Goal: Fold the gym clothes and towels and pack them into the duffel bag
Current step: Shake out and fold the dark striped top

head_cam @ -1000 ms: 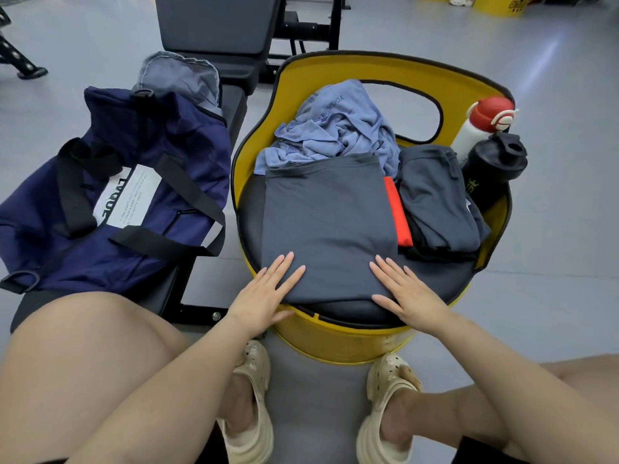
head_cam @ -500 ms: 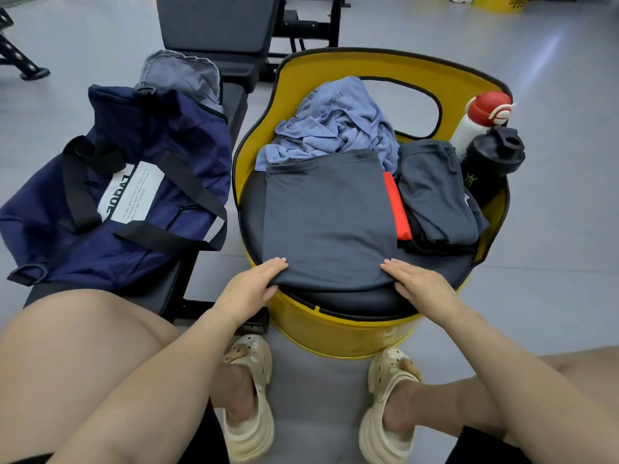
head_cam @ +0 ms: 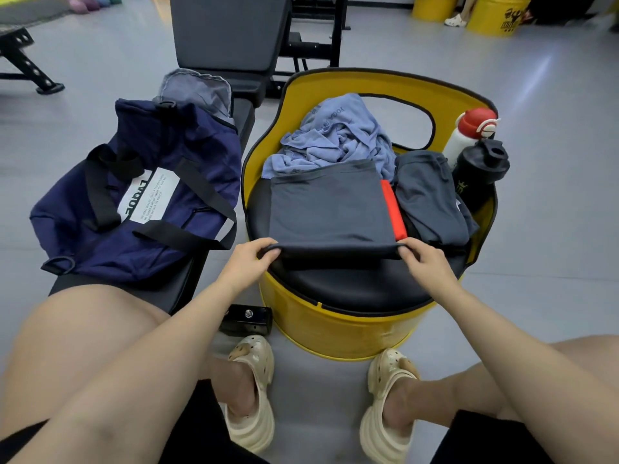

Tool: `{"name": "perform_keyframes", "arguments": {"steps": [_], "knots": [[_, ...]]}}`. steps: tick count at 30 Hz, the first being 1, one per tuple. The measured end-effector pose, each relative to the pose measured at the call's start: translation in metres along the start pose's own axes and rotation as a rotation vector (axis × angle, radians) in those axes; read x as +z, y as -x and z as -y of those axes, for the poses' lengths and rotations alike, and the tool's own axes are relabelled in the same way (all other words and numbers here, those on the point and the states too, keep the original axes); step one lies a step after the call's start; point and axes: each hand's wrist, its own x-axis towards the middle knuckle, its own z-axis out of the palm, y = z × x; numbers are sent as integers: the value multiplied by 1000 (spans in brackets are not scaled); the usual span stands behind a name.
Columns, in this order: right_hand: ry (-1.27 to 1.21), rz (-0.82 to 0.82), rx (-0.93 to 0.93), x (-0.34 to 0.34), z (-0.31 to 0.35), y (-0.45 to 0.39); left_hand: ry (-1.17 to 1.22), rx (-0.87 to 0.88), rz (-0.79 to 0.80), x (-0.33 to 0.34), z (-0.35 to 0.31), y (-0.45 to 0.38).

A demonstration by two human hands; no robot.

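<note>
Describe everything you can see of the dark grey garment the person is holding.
The dark grey garment is a smooth, thin-looking fabric folded into a flat rectangle. It lies on the black seat cushion of the yellow chair. The left hand and right hand pinch its near corners, lifting that edge. Its far edge meets the crumpled blue cloth; a red item borders its right side.

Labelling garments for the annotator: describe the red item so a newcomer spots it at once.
Find the yellow barrel seat with the black cushion. On it, the red item is a narrow folded strip wedged between the flat grey garment that both hands hold and the bundled dark grey shorts. It is the only bright red fabric there.
</note>
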Motion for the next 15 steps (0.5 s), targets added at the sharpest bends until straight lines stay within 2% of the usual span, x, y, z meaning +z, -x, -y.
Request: {"name": "perform_keyframes", "arguments": {"steps": [6,15], "knots": [[-65,-66,-4,-7,21,16,149,26,-29,-15,-17,15],[-46,-50,-9,-18,42,51,158,-38,17,-25,-36,52]]}}
